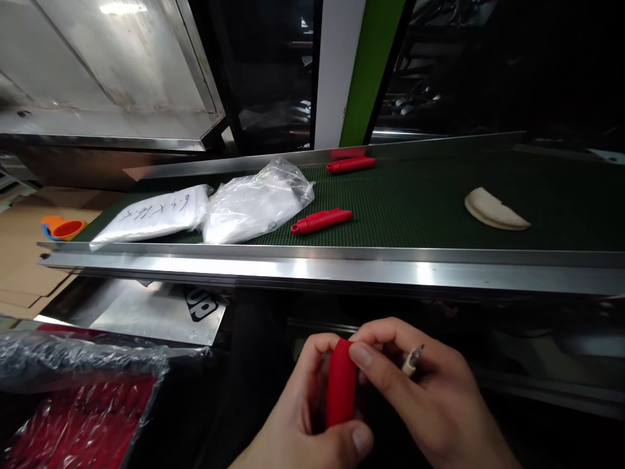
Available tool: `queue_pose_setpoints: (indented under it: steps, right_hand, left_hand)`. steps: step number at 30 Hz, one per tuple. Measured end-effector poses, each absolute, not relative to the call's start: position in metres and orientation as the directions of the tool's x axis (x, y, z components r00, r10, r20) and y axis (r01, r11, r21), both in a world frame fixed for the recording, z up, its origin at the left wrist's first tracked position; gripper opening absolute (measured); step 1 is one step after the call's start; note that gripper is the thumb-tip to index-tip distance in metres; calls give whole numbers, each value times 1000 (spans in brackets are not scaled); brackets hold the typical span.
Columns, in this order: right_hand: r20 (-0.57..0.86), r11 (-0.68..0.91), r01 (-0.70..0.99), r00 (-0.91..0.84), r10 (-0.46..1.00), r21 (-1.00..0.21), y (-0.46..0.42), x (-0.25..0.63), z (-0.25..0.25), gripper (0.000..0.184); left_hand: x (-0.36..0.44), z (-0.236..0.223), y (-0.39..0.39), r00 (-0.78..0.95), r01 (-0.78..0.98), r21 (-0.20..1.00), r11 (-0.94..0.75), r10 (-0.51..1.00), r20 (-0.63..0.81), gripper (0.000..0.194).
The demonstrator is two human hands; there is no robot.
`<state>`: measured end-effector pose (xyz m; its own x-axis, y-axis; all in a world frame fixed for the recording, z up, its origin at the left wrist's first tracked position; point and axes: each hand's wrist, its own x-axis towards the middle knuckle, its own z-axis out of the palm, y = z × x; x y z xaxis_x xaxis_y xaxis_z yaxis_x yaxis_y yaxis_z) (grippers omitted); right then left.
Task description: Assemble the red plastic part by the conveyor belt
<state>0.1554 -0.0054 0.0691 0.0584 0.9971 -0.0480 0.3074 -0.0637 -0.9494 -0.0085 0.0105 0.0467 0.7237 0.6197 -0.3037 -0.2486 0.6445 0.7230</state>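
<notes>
My left hand point(305, 417) grips a red plastic handle-like part point(340, 384) upright, below the conveyor's near rail. My right hand point(430, 397) pinches the top of that same red part with thumb and forefinger, and a small pale tool tip point(413, 359) pokes out between its fingers. On the dark green conveyor belt point(415, 195) lie two more red parts, one in the middle point(321, 221) and one at the far edge point(350, 164).
Two plastic bags of white pieces point(256, 202) point(153, 215) lie on the belt's left end; a cream curved piece point(494, 210) lies at right. A plastic-lined bin of red parts point(73, 417) sits lower left. Orange cup point(66, 228) on cardboard at left.
</notes>
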Motion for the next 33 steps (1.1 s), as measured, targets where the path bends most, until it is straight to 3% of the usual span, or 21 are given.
queue_pose_setpoints:
  steps: [5, 9, 12, 16, 20, 25, 33]
  right_hand:
    - [-78, -94, 273, 67, 995, -958, -3, 156, 75, 25]
    - [51, -25, 365, 197, 979, -931, 0, 158, 69, 13]
    - [213, 1, 562, 311, 926, -827, 0, 165, 60, 37]
    - [386, 226, 725, 60, 921, -651, -6, 174, 56, 32]
    - [518, 445, 766, -173, 838, -464, -11, 176, 58, 45]
    - [583, 488, 821, -249, 773, -297, -10, 172, 59, 41]
    - [605, 498, 830, -267, 751, -252, -11, 171, 59, 36]
  left_hand:
    - [-7, 48, 9, 627, -200, 769, 608, 682, -376, 52]
    - [-4, 48, 11, 646, -288, 721, 630, 684, -339, 51]
    - [-4, 49, 14, 579, -346, 715, 607, 738, -347, 49]
    - [-5, 53, 14, 484, -371, 731, 572, 792, -374, 48]
    - [-5, 54, 12, 462, -354, 768, 533, 814, -352, 46]
    - [-4, 56, 9, 453, -334, 775, 536, 813, -367, 49]
    - [-5, 61, 7, 452, -299, 758, 579, 786, -422, 51]
